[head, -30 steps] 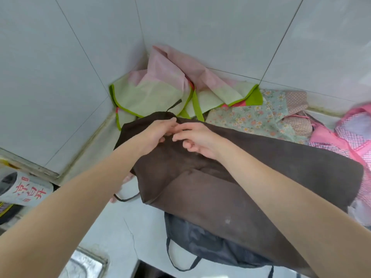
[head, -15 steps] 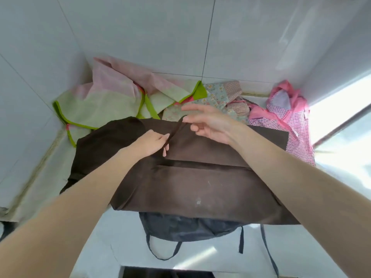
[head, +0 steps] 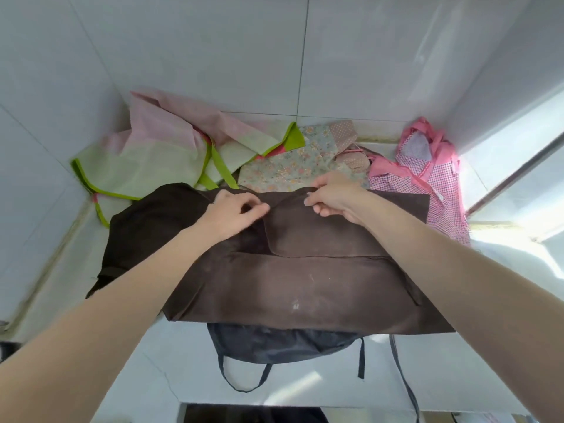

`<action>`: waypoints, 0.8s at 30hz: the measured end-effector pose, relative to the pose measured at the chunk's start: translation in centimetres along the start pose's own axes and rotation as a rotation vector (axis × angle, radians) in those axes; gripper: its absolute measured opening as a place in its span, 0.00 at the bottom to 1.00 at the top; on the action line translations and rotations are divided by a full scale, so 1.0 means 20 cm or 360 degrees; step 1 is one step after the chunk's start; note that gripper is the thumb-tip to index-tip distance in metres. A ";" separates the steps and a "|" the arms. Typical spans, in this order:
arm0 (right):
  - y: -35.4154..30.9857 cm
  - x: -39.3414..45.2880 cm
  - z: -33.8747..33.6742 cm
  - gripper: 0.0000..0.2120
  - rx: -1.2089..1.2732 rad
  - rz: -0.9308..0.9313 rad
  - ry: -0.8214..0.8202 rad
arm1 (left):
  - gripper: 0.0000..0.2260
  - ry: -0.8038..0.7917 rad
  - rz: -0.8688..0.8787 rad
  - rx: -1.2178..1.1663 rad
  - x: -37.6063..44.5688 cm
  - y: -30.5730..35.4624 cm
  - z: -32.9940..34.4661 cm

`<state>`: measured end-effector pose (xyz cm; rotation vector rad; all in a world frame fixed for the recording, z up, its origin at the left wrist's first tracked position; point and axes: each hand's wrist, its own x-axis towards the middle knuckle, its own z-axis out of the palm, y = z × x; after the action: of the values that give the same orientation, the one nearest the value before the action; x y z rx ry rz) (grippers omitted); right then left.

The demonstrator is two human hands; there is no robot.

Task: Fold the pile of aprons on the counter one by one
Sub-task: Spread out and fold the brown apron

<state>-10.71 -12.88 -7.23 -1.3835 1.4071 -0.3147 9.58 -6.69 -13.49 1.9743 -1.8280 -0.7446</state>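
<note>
Brown apron [head: 305, 282] (spread on counter [head: 305, 383]): far edge pinched by left hand [head: 233, 213]; gripped by right hand [head: 334, 198], fingers curled.

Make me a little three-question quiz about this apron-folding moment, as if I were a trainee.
1. True or false: both hands pinch the far edge of the brown apron.
2. Which apron lies directly under the brown one, peeking out at the near edge? A) pink checked B) dark grey C) floral
3. Fill in: the apron with bright green trim lies at the back ____ of the counter.

Key
1. True: the left hand and the right hand each pinch that edge.
2. B: the dark grey apron; the pink checked apron and the floral apron lie further back.
3. Left: see the green-trimmed apron.
</note>
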 end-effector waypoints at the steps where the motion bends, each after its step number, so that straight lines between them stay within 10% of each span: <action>1: -0.01 0.00 0.03 0.14 0.0037 -0.0036 -0.0042 | 0.17 -0.0053 0.0082 0.0084 -0.02 0.04 0.02; 9: -0.21 0.00 0.18 0.13 0.0050 -0.0638 0.0198 | 0.04 0.0009 -0.0112 0.0150 -0.02 0.01 0.04; 16: -0.41 -0.11 -0.08 0.09 0.1246 -0.0469 -0.0322 | 0.06 0.0077 -0.0256 0.0338 -0.01 -0.05 0.00; 21: -0.22 -0.07 -0.28 0.10 0.0159 -0.0413 0.0218 | 0.14 -0.0505 -0.0115 0.0573 -0.02 -0.07 0.03; 24: 0.10 -0.04 -0.32 0.09 -0.0451 0.0091 0.0029 | 0.20 -0.0799 -0.0164 0.0856 0.00 -0.12 0.04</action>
<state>-17.06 -14.73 -6.04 -1.5678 1.5472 -0.0927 11.02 -6.35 -15.42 2.3822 -2.4358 -0.9161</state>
